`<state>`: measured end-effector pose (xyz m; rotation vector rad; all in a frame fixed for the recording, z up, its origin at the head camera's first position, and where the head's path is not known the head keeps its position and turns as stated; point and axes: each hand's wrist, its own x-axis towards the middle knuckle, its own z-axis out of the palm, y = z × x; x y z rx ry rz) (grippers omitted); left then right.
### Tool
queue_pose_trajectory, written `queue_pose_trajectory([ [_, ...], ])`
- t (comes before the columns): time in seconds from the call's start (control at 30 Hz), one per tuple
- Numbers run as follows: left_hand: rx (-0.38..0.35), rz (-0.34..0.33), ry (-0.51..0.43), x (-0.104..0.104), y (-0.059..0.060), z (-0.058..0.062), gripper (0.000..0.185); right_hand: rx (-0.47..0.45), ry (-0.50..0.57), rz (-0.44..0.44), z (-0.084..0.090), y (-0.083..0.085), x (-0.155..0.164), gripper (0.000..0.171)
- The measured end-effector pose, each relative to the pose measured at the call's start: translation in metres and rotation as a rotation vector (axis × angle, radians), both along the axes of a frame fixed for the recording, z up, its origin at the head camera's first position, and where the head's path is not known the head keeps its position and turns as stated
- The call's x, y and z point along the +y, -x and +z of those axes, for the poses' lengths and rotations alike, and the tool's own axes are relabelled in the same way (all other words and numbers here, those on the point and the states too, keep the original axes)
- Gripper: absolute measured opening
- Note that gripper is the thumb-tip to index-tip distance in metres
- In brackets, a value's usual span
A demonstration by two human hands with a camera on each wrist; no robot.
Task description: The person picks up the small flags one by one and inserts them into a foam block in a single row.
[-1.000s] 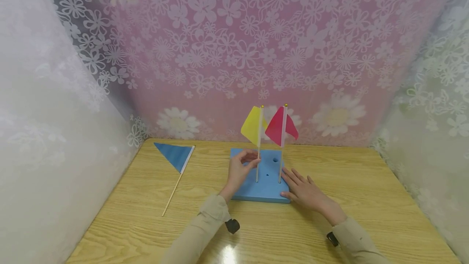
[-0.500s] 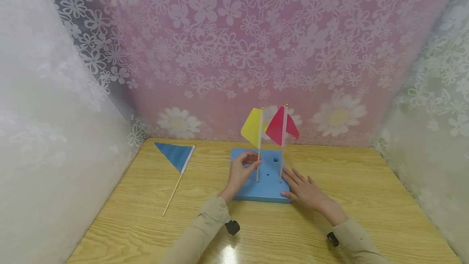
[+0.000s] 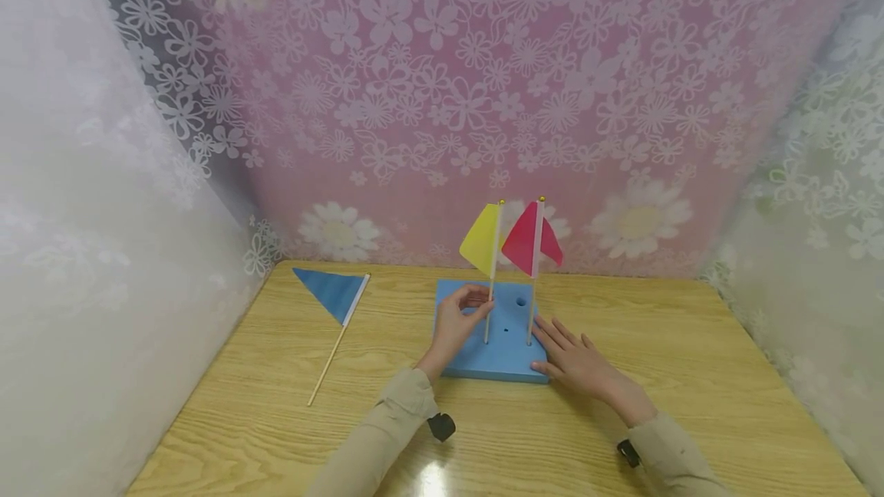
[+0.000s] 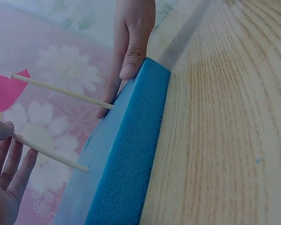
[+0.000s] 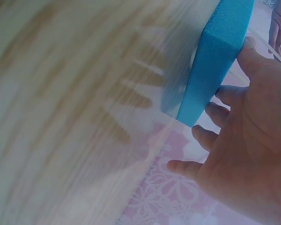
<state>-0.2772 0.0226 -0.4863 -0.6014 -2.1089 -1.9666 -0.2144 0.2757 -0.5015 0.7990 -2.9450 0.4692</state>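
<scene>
One yellow flag (image 3: 479,241), gold-tipped, white-edged; slim pale stick (image 3: 487,327)

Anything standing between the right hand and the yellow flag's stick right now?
Yes: the pink flag's stick stands in the blue block, between the right hand and the yellow flag's stick.

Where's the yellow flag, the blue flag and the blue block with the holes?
Yellow flag (image 3: 479,242): head view, on its coloured part.
Blue flag (image 3: 334,291): head view, on the middle of its triangle.
Blue block (image 3: 507,357): head view, on its top, near the front edge.
</scene>
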Motion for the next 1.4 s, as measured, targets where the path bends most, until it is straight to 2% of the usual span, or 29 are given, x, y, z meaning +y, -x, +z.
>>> queue_pose_trajectory([
  [0.13,0.001,0.006,0.005,0.001,-0.002,0.002,0.022,-0.005,0.001,-0.004,-0.001,0.000,0.000,0.070],
  [0.37,0.011,-0.010,0.023,-0.003,-0.018,0.025,0.021,0.003,0.018,0.010,0.003,-0.003,-0.001,0.069],
  [0.43,0.002,-0.006,0.034,-0.002,-0.017,0.022,0.021,0.010,0.008,0.013,0.003,-0.003,-0.001,0.069],
  [0.6,-0.025,0.000,0.039,0.002,-0.005,0.004,0.023,-0.005,0.027,0.005,0.003,-0.002,-0.002,0.070],
  [0.67,-0.035,-0.006,0.034,0.002,-0.002,0.001,0.023,-0.005,0.022,0.002,0.001,-0.001,-0.001,0.070],
  [0.9,-0.059,-0.022,0.022,-0.003,0.000,0.003,0.023,-0.063,-0.016,-0.033,-0.005,0.004,0.002,0.074],
  [1.13,-0.032,0.024,-0.016,-0.030,0.005,0.010,0.024,-0.053,-0.006,-0.020,-0.005,0.005,0.001,0.074],
  [1.4,-0.064,0.120,-0.063,-0.089,0.015,0.012,0.027,-0.063,-0.021,-0.032,0.012,-0.004,-0.006,0.069],
])
